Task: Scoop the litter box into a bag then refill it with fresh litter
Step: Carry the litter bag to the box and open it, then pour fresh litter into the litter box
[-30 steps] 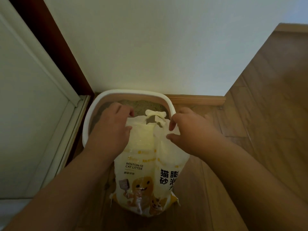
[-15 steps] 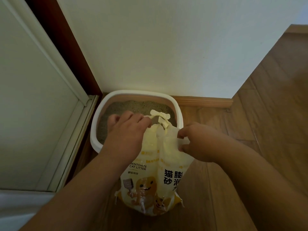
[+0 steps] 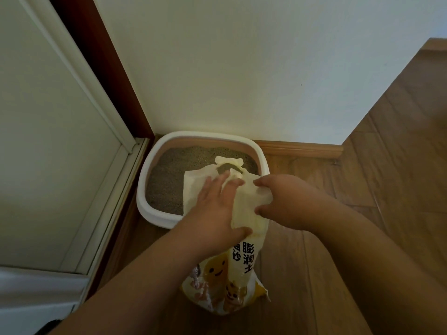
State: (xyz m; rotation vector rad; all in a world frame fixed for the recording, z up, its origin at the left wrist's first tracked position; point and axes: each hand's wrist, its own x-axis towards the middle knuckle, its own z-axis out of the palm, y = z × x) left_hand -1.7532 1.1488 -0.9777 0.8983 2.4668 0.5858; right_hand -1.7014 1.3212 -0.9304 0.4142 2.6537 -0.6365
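A white litter box [image 3: 154,215] holding grey litter [image 3: 169,180] sits on the floor in the corner by the wall. In front of it stands a yellow-and-white bag of cat litter [image 3: 244,257] with a cartoon face and printed text. My left hand [image 3: 212,209] lies on the bag's upper part with its fingers stretched out flat and its thumb against the bag's side. My right hand [image 3: 283,201] pinches the bag's top edge on the right. The bag's handle cut-out [image 3: 228,164] sticks up over the litter box.
A white wall [image 3: 242,68] stands right behind the box, with a wooden skirting board [image 3: 302,149] at its foot. A pale sliding door and its frame [image 3: 116,165] run along the left. Wooden floor [image 3: 375,213] stretches to the right and toward me.
My left hand let go of the bag's top and now lies flat on it with straight fingers. The bag's top has turned and spread wider. My right hand keeps its pinch.
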